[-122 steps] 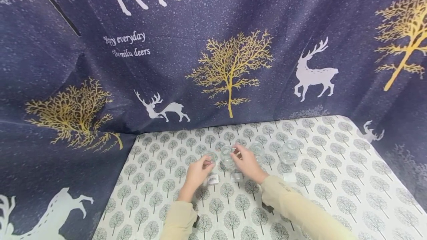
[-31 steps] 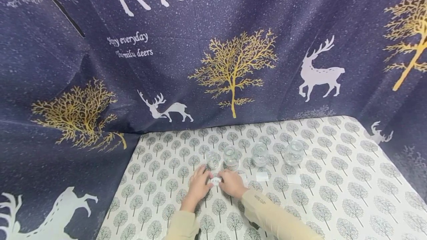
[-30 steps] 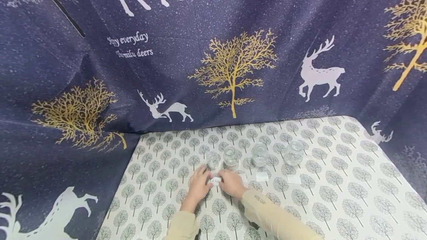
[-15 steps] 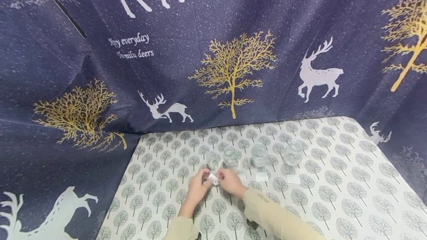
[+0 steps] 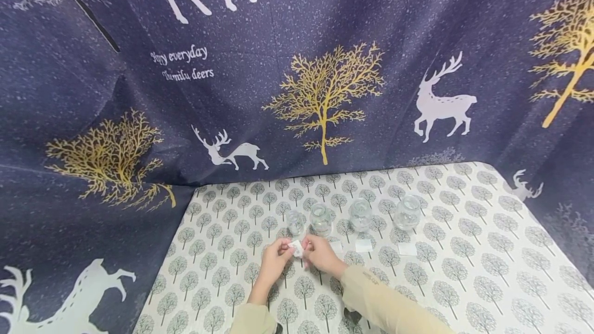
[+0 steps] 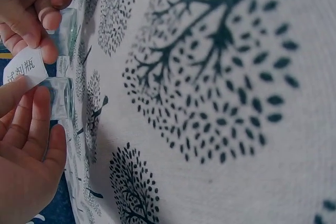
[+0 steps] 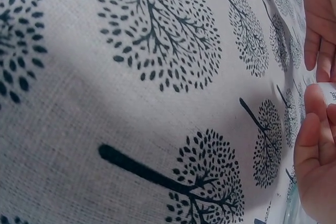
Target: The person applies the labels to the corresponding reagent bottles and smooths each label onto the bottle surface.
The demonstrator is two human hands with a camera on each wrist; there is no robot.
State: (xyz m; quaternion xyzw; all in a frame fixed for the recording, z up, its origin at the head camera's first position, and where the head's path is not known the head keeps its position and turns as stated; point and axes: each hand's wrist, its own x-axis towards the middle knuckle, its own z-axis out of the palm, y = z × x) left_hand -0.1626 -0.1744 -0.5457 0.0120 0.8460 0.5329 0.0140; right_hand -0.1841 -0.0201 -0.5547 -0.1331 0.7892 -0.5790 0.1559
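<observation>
My left hand [image 5: 274, 262] pinches a small white paper label [image 5: 297, 248] between thumb and fingers. Dark printed Chinese characters show on the label [image 6: 25, 69] in the left wrist view, where the left thumb lies across its face. At its opposite edge, my right hand [image 5: 322, 255] pinches it with thumb and finger. The label is held up off the cloth, tilted, just in front of the smallest glass jar [image 5: 295, 222]. In the right wrist view my right hand [image 7: 317, 166] and the label's edge [image 7: 326, 92] are only partly in frame.
Right of the small jar stand three larger clear glass jars in a row: one [image 5: 321, 219], another [image 5: 360, 215] and the rightmost [image 5: 408, 213]. White slips lie before them, including one [image 5: 364, 246] and another [image 5: 407, 249]. A tree-patterned cloth [image 5: 223, 282] covers the table.
Earlier both hands were at the jars, then moved down to the leftmost label lying on the cloth. Since then the label has been lifted and tilted between the hands.
</observation>
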